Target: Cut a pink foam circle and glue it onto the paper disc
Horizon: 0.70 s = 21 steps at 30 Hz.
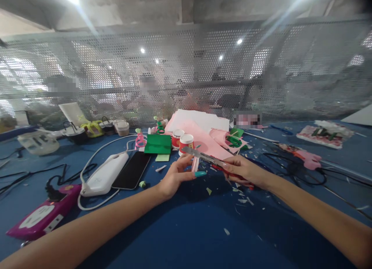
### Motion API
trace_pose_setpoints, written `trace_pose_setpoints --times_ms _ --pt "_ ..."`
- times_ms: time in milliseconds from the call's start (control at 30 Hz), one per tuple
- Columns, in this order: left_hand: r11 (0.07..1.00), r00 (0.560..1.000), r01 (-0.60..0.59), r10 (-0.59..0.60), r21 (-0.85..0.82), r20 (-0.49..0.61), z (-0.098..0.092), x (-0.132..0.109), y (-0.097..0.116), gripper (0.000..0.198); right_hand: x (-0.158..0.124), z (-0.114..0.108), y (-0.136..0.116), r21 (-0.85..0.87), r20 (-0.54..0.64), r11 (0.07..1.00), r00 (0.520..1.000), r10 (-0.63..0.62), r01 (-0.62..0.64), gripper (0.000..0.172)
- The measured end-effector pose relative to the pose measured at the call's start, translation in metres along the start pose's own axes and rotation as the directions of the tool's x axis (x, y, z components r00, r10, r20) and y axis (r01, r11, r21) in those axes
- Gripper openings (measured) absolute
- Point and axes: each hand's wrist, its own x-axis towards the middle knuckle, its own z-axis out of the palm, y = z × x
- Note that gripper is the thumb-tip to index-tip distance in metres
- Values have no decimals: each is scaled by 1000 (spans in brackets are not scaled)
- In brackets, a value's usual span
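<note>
Blue tabletop (186,230) is lying nearest, scattered with scraps. Over it the left hand (174,176) is pinching a pink strip (194,165), and the right hand (244,170) is gripping scissors (203,156) (blades pointing ten o'clock) right at the strip. Paper cups (186,143) are standing beyond, at twelve o'clock.

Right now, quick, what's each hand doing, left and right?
Left hand: closed, pinching a pink paper strip.
Right hand: closed, holding red-handled scissors, with the blades at the strip.
</note>
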Motion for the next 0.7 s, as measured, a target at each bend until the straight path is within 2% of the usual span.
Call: trace_pose_setpoints --times_ms 67,133,333,533,700 --pt "1000 999 4 -4 7 40 0 0 0 52 1 0 2 -6 -4 1000 1000 9 -9 44" --pt "1000 1000 -8 8 -17 28 0 0 0 51 1 0 2 0 -2 1000 1000 7 -7 44" --pt "979 989 -8 -24 -205 -149 -2 4 -4 36 0 3 -1 -79 64 997 998 -2 7 41" --pt "990 997 4 -15 -143 -81 -1 3 -1 41 1 3 -1 -62 -52 996 996 -72 68 45" --pt "994 997 -14 6 -108 -71 1 2 1 48 1 3 -1 -80 -67 994 995 -76 71 44"
